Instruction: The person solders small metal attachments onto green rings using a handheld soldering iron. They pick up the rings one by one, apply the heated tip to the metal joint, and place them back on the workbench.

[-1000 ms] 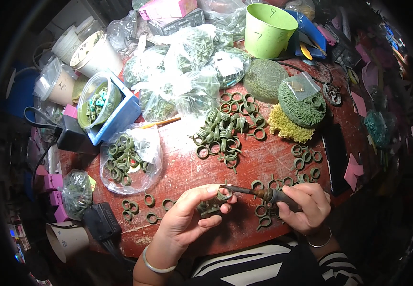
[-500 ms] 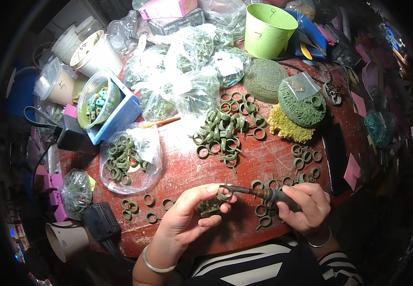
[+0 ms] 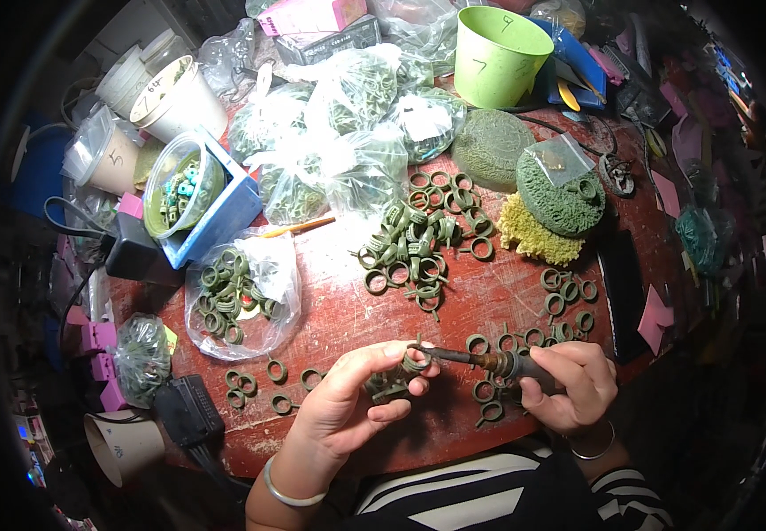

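My left hand (image 3: 339, 394) is closed on a small green ring (image 3: 416, 362), pinched between thumb and fingertips, with more green rings (image 3: 388, 389) tucked against its fingers. A short thin stem stands up from the pinched ring. In my right hand (image 3: 573, 380) is a soldering iron (image 3: 464, 357), gripped by its dark handle. Its slim dark tip points left and lies right beside the stem; whether it touches I cannot tell. Below and behind the iron, loose green rings with stems (image 3: 492, 411) lie on the red table (image 3: 339, 301).
A pile of green rings (image 3: 409, 248) sits mid-table, and an open plastic bag (image 3: 286, 310) holds others to its left. Filled clear bags (image 3: 348, 97), a lime-green bucket (image 3: 500, 62) and round green pads (image 3: 560, 199) stand behind. A black flat slab (image 3: 622, 292) lies at right.
The iron has shifted slightly right along with my right hand, so its tip sits a little back from the pinched ring and the stem shows. My left hand stays in place.
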Tool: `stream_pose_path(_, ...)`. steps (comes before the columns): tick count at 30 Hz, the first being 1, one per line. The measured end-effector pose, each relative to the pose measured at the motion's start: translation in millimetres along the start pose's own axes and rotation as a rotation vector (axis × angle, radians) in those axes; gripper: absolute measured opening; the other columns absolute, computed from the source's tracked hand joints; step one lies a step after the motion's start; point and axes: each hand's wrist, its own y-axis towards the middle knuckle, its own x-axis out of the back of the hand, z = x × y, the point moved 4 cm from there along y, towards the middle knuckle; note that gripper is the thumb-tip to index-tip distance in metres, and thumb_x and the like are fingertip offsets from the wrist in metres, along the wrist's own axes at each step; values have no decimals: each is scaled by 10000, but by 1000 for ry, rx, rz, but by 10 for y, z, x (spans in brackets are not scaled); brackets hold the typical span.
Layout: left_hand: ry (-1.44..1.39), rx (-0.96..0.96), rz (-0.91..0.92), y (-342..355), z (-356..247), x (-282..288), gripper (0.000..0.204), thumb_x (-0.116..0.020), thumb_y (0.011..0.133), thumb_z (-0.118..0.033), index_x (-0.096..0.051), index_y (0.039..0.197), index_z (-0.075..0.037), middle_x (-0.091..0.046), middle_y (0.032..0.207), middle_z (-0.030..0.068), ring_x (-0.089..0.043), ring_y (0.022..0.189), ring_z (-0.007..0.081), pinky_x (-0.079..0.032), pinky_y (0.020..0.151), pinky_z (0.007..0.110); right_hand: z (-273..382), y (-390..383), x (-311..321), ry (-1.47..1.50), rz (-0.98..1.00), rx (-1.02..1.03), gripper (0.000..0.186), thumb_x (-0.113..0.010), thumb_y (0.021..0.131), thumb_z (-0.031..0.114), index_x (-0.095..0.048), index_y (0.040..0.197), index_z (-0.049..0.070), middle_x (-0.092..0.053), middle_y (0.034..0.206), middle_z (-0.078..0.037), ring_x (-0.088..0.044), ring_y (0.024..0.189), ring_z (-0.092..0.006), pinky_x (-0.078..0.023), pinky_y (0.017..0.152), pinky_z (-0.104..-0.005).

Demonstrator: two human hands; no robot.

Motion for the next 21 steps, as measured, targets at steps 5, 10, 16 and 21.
stream_pose_path(5,4,-5,28,-1,1,4,339,-513,999,-151,-552,1226,98,-593,1105,212,-563,881,171,-390,463,152,-4,-11,-3,-3,0,-13,347,-828,797,186,-718,1096,49,-636,904,-66,-660,660,-200,-560,542,-306)
stream_pose_path(10,6,-1,2,-3,8,19,340,-514,1001,-153,-550,1228,98,-592,1113,216,-563,883,176,-392,466,155,0,0,-18,-7,9,-4,335,-829,800,189,-723,1085,48,-637,905,-68,-660,659,-202,-558,540,-306)
stream_pose_path(16,-5,1,-6,-14,4,-6,346,-514,999,-150,-540,1238,100,-601,1102,216,-569,873,180,-396,466,159,9,-13,13,-13,2,-7,334,-824,810,204,-721,1087,48,-636,905,-66,-666,667,-202,-566,545,-305)
stream_pose_path(21,-23,18,20,7,-4,-20,352,-515,995,-144,-530,1246,103,-614,1093,216,-577,867,179,-394,457,160,14,-25,64,-27,-26,2,342,-815,822,214,-711,1103,49,-634,925,-70,-670,676,-198,-570,549,-300)
